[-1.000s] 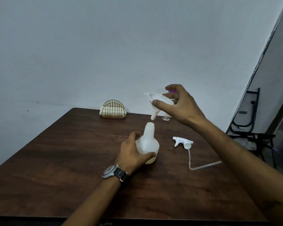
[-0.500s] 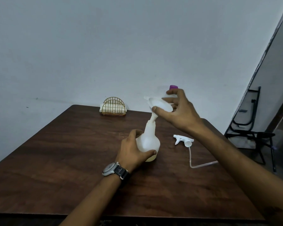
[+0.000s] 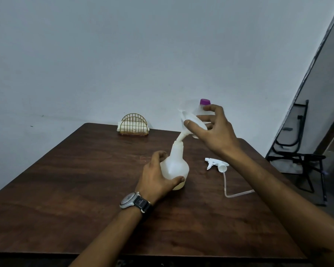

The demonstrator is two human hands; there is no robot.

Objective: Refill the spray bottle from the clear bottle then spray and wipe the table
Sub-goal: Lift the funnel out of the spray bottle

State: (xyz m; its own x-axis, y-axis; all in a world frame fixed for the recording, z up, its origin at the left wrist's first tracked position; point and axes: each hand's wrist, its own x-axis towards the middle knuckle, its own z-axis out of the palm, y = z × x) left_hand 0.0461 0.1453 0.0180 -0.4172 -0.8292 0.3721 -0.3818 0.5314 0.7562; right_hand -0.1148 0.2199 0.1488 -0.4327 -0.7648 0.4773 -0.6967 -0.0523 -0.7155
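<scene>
My left hand (image 3: 156,178) has its fingers curled round the spray bottle (image 3: 176,166), steadying it upright on the table (image 3: 85,180). My right hand (image 3: 214,130) pinches the funnel (image 3: 189,120) by its rim, with the spout tilted at the neck. It is possibly not seated, though the view is unclear. The clear bottle (image 3: 201,110) stands capped behind. The trigger head (image 3: 216,164) lies aside, removed for filling.

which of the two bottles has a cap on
The clear bottle at the back, behind the right hand: it wears a purple cap. The white spray bottle in the left hand is uncapped, a funnel in its neck.
</scene>
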